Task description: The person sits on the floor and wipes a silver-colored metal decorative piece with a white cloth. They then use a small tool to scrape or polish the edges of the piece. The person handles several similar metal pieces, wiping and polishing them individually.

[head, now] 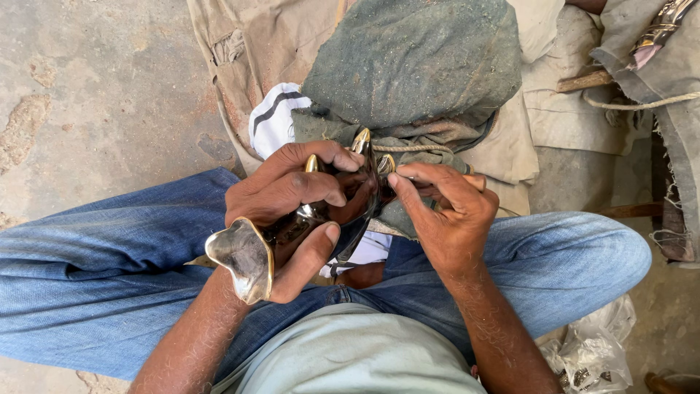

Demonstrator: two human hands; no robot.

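My left hand point(292, 201) grips a shiny brass-coloured metal piece point(244, 255) with a flared, polished base toward me and pointed golden tips point(362, 140) at its far end. Its dark middle part is mostly hidden under my fingers. My right hand point(445, 208) is closed on a thin stick-like tool point(474, 179) and presses it against the far end of the metal piece. Both hands work above my lap, between my knees in blue jeans.
A grey-green cloth bundle point(415, 58) lies on beige fabric point(255, 44) just beyond my hands, with a white striped cloth point(273, 120) beside it. A wooden stick point(583, 80) and more metal pieces point(660, 29) are at top right. A plastic bag point(590, 350) lies by my right hip. Concrete floor point(95, 95) on the left.
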